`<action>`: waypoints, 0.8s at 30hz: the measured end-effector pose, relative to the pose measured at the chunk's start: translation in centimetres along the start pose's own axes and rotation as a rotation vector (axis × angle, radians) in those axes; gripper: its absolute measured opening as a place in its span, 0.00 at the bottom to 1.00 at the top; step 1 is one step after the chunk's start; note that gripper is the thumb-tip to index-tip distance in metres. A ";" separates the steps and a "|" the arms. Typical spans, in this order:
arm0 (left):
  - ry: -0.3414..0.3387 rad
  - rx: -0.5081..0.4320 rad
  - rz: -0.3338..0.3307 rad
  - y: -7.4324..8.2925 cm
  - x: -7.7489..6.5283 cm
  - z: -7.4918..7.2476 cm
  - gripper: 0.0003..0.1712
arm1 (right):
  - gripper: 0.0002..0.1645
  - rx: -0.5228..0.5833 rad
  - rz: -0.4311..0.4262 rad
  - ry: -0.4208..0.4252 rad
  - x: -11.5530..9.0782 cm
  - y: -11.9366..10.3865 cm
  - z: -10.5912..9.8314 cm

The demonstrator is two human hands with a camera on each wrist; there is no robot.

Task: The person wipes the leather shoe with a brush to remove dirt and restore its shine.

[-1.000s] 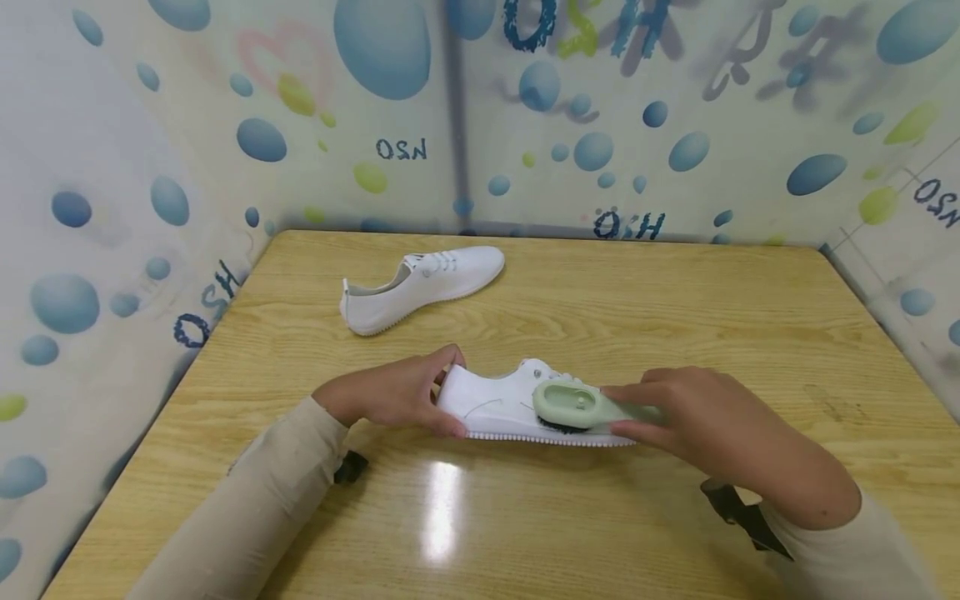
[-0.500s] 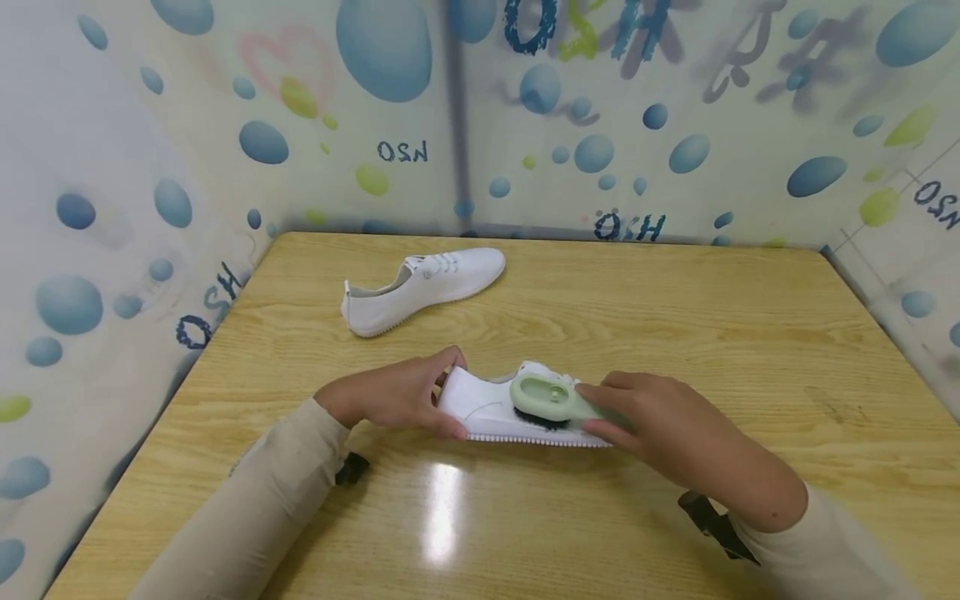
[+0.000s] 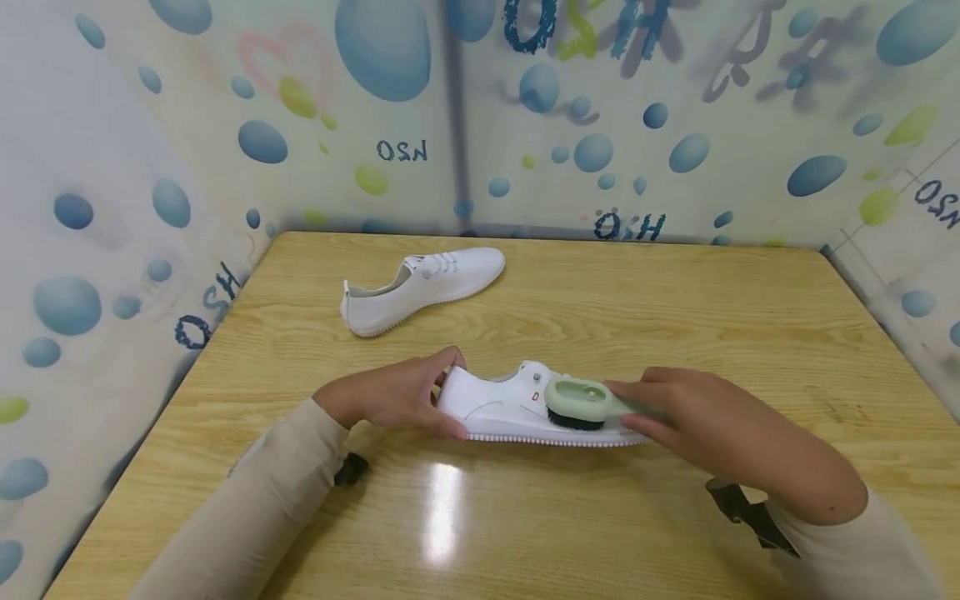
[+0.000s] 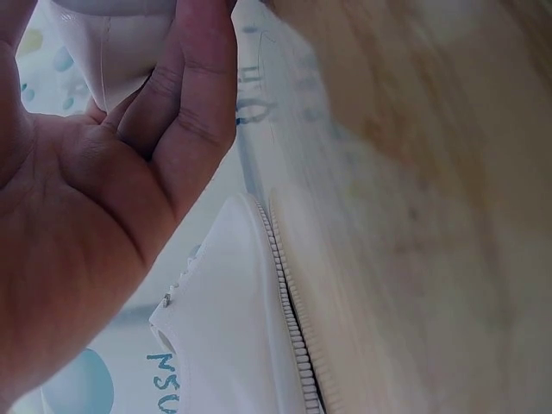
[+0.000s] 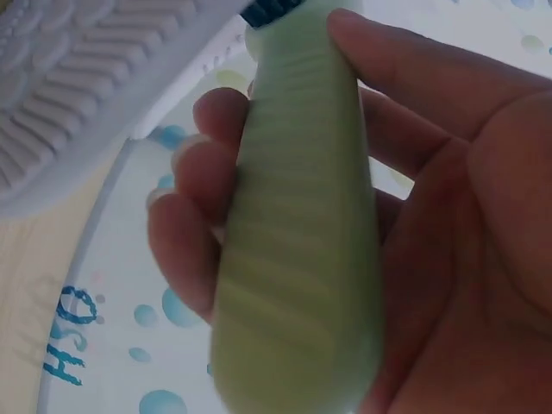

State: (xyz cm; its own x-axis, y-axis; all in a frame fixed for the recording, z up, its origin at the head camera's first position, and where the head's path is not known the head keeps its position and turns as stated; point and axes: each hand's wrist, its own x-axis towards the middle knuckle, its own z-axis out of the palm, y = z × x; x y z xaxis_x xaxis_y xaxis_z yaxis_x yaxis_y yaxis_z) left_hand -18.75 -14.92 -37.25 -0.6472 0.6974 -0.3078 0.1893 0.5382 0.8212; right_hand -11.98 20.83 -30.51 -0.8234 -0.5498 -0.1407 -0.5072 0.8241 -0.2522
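My left hand (image 3: 397,393) grips the heel of a white lace-up shoe (image 3: 495,408), toe pointing right, its ridged sole edge facing me. In the left wrist view the fingers curl round the heel (image 4: 112,52). A pale green brush (image 3: 581,400) with dark bristles lies against the shoe's side, towards the toe. Its ribbed handle (image 5: 297,224) sits in my right hand (image 3: 697,421), fingers wrapped round one side and thumb along the other. The right wrist view also shows the shoe's patterned sole (image 5: 78,78). Brush and right hand hide part of the toe.
A second white shoe (image 3: 427,287) rests on the wooden table (image 3: 675,317) at the back left, toe to the right. Walls (image 3: 480,108) printed with blue and green drops rise behind the table and at both sides.
The brush slid left along the shoe's side towards the heel, then back right towards the toe, my right hand moving with it. My left hand and the second shoe stayed in place.
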 end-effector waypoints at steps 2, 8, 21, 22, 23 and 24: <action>0.003 0.004 -0.001 0.0 0.0 0.0 0.39 | 0.27 0.016 -0.003 0.000 -0.1 0.2 0.0; 0.006 0.007 0.003 -0.2 0.1 0.1 0.38 | 0.28 0.032 -0.033 0.044 0.5 -0.6 0.7; -0.001 0.003 -0.005 -0.2 0.2 0.0 0.38 | 0.28 -0.079 -0.067 0.191 1.6 -2.4 2.5; -0.001 0.002 -0.005 -0.1 0.2 0.0 0.38 | 0.28 -0.075 -0.067 0.181 1.6 -2.4 2.4; -0.001 0.001 -0.006 -0.1 0.2 0.0 0.38 | 0.28 -0.069 -0.063 0.167 1.6 -2.3 2.2; -0.001 0.000 -0.005 -0.1 0.2 0.0 0.38 | 0.28 -0.060 -0.062 0.153 1.5 -2.1 2.0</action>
State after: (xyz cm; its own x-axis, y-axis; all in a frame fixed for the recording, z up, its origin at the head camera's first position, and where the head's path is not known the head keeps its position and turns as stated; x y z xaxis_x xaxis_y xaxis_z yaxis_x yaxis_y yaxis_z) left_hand -18.88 -14.88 -37.40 -0.6473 0.6952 -0.3126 0.1863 0.5420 0.8195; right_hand -11.64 17.96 -32.14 -0.8170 -0.5763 0.0217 -0.5685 0.7986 -0.1978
